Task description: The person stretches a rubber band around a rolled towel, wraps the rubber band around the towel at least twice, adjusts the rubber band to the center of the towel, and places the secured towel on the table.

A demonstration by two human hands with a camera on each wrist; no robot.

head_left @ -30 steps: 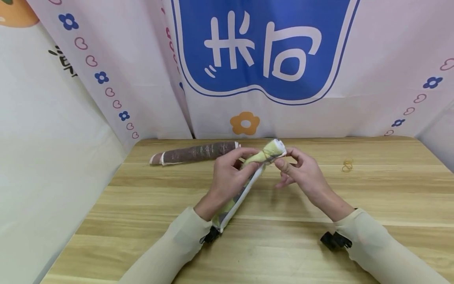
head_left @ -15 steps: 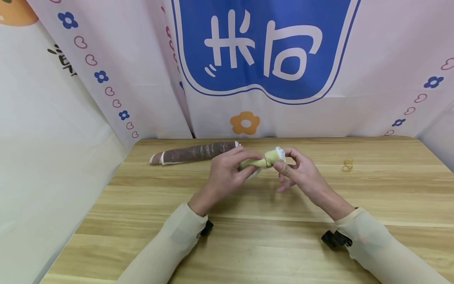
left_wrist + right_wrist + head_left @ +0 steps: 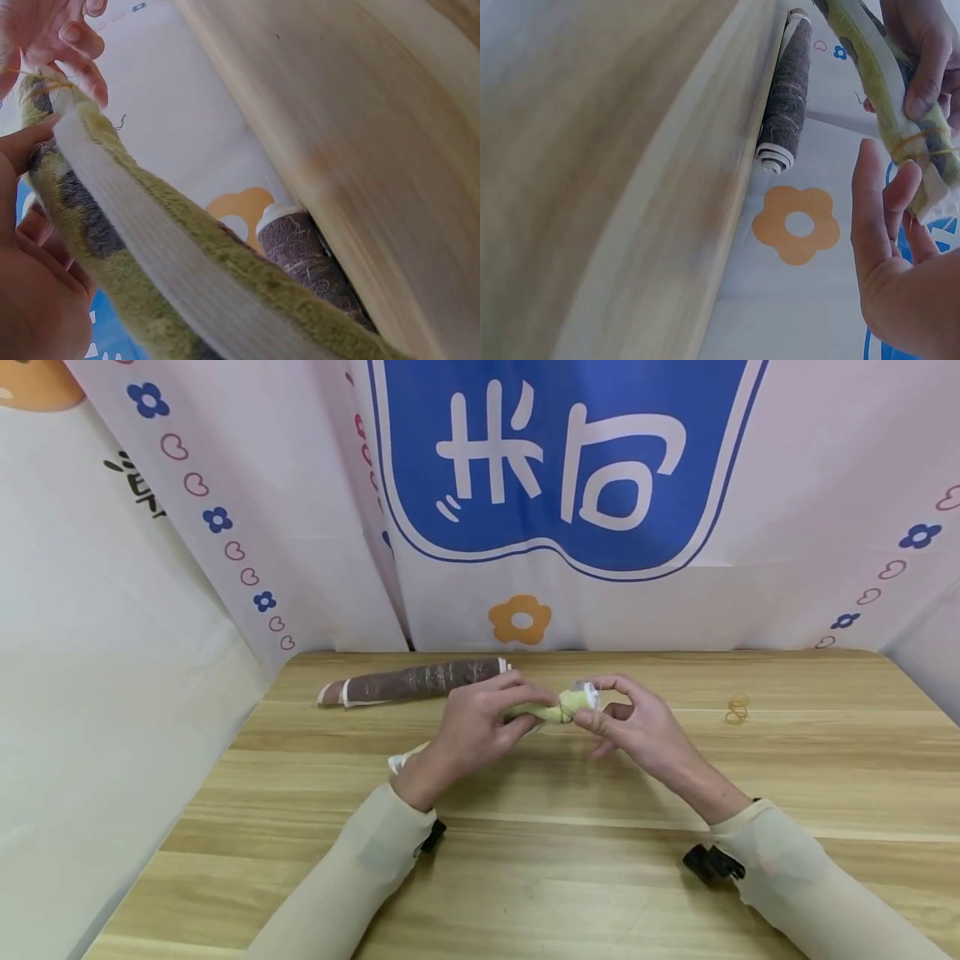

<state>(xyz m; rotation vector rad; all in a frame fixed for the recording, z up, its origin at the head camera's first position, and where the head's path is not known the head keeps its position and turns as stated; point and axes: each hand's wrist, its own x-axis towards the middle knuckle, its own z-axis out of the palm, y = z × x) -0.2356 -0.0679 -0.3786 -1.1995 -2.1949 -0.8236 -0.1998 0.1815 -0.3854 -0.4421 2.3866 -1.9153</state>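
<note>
A yellow-green rolled towel (image 3: 577, 700) with dark patches and white edging is held above the wooden table. My left hand (image 3: 480, 718) grips it from above, a little back from its right end. A thin yellowish rubber band (image 3: 911, 140) circles the roll near that end, between my two hands. At the white end itself, my right hand (image 3: 652, 735) pinches the roll between thumb and fingers, close beside the band. In the left wrist view, a white strip (image 3: 142, 225) runs lengthwise along the towel. My left hand and wrist cover much of its length in the head view.
Behind my left hand, a dark brown rolled towel (image 3: 420, 683) with white edges lies near the back of the table (image 3: 570, 877). Loose yellowish rubber bands (image 3: 737, 710) lie on the right side. A printed white curtain (image 3: 322, 568) hangs behind the table's back edge.
The rolled towel has swung from pointing down toward my body to lying nearly sideways, its far end now showing left of my left wrist. Both hands stay at its banded end.
</note>
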